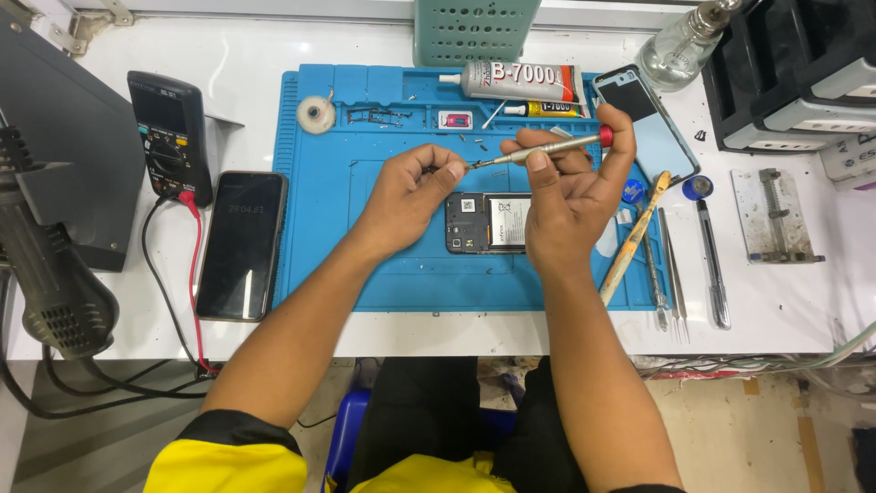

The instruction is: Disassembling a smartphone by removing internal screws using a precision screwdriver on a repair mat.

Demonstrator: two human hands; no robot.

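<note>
A person's two bare hands work above a blue silicone repair mat (pixel 328 228) on a white bench (pixel 255 82), seen from a head camera looking down.

The right hand (pixel 570 196) is closed around a slim metal screwdriver (pixel 538 151) with a red cap at its rear end; the forefinger curls over that cap and the thumb presses the shaft. The tool lies almost level, its tip pointing toward the left hand.

The left hand (pixel 411 192) has its fingertips pinched together right at the screwdriver's tip. Whether a small screw or bit sits between them cannot be told.

Just below and between the two hands, an opened phone (pixel 484 222) lies flat on the mat with its back removed, showing a dark circuit area and a pale battery. The right hand partly covers its right end.

Beyond the right hand, farther from the person, lie a large tube of glue (pixel 516 80) and a smaller yellow tube (pixel 543 110). A pale blue phone back cover (pixel 652 128) rests just past the right hand's fingers. To the outer side of the right hand lie a wooden-handled tool (pixel 634 242), tweezers (pixel 673 269) and a dark-handled tool (pixel 712 265).

Well out from the left hand, a black phone (pixel 242 245) with a dim screen lies off the mat's edge, with a multimeter (pixel 169 137) beyond it. A roll of tape (pixel 316 115) sits on the mat's far corner.
</note>
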